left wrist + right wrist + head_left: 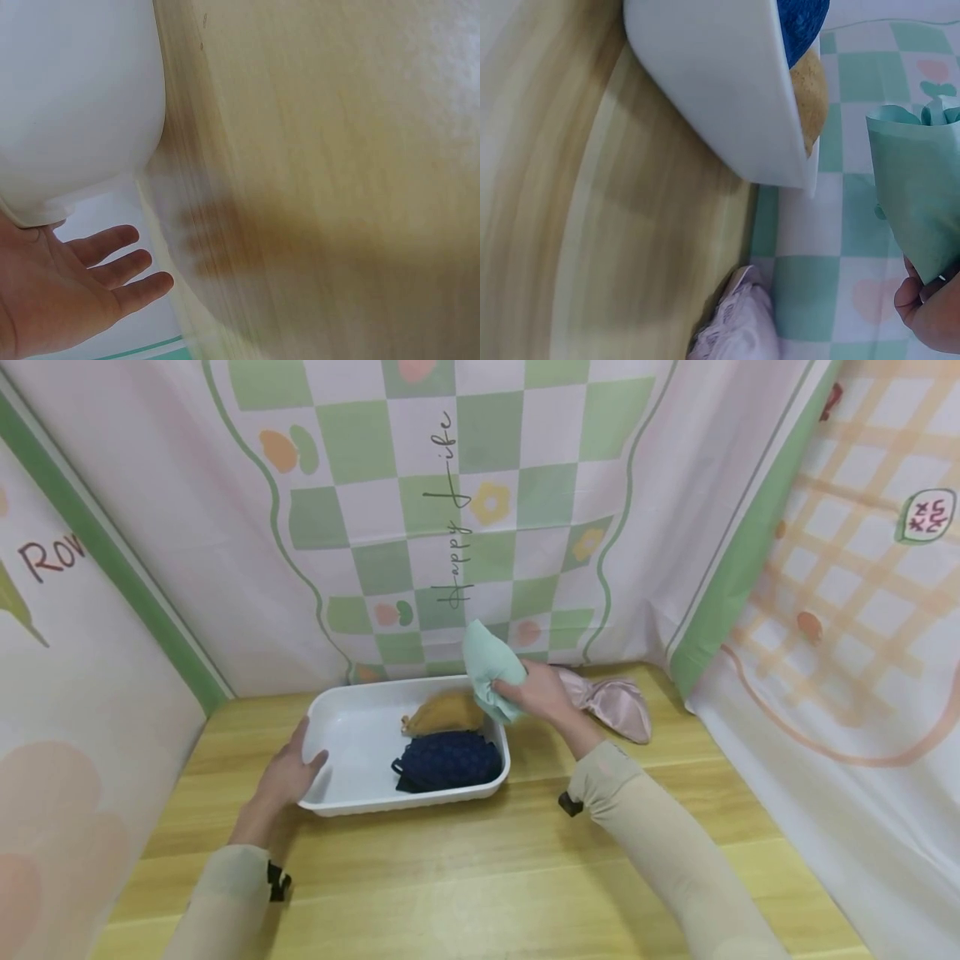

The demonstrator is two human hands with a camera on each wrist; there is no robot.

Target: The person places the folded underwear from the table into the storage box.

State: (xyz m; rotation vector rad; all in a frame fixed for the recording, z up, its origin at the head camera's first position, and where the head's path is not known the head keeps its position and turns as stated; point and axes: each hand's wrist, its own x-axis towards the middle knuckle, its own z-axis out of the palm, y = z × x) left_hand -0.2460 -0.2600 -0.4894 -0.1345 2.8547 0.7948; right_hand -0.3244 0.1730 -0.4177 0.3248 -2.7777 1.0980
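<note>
Right hand (538,693) grips green cloth (489,658) over the tray's (354,756) far right corner; left hand (287,772) holds its left rim, three fingers straight; right hand partly hides pink cloth (624,710)

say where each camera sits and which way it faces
Head: on the head, facing forward and down at the tray; arms, left hand and right hand show.
Left wrist: worn there, facing tray and table; left hand shows.
Right wrist: worn there, facing tray and curtain; right hand shows.
Head and right wrist share the pink bundle.
</note>
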